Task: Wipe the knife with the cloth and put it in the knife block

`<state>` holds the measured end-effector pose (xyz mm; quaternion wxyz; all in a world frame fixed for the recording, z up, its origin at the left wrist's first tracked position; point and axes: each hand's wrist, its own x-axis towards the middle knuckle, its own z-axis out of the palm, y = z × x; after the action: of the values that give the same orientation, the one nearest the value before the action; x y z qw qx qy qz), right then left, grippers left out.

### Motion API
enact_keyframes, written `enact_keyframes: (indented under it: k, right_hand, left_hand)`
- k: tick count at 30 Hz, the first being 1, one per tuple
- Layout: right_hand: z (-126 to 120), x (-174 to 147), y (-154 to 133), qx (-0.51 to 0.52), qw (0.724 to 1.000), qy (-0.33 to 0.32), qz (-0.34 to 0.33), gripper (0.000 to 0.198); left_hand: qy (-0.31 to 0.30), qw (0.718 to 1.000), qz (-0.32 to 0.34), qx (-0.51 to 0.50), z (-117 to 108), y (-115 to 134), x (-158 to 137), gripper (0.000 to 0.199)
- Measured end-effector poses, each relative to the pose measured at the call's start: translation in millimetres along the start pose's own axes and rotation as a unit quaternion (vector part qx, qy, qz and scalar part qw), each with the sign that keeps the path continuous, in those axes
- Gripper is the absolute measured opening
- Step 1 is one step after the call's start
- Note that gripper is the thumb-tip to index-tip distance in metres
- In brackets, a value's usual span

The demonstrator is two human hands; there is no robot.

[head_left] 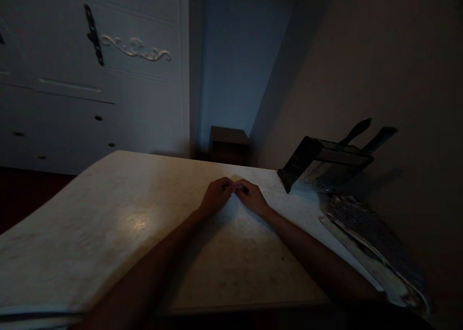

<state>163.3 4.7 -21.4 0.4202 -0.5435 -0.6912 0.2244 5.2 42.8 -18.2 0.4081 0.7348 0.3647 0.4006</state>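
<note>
Over the far half of a pale, marble-patterned table [144,253], my two hands meet at the fingertips. My left hand [218,193] is curled, its thumb and fingers pinched together. Facing it, my right hand [252,197] is closed in the same way. Between the fingertips there seems to be a small pinkish thing [237,187], but it is too small and dark to name. The fingers hide most of it.
A dark knife block [325,158] with two handles stands at the right against the wall. Nearer, folded cloths [376,253] lie along the table's right edge. Beyond the table are a white cabinet [144,108] and a low dark box [229,136].
</note>
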Motion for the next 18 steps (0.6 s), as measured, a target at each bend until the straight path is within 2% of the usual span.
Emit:
enact_keyframes:
  k: [7,13,18]
  right_hand:
    - [0.1,-0.4,-2.9,-0.012,1.0,-0.015,0.002,0.018]
    - [-2.3,-3.8,-7.7,-0.003,0.999,-0.051,0.0,0.022]
    - [-3.8,-5.9,-9.0,0.003,0.998,-0.064,-0.011,0.023]
  left_hand:
    - [-0.072,0.995,-0.036,-0.065,-13.0,-9.0,8.8,0.018]
    - [-0.034,0.994,-0.084,-0.068,-22.2,-14.6,12.1,0.018]
    - [-0.033,0.992,-0.098,-0.073,-22.8,-11.1,10.2,0.016]
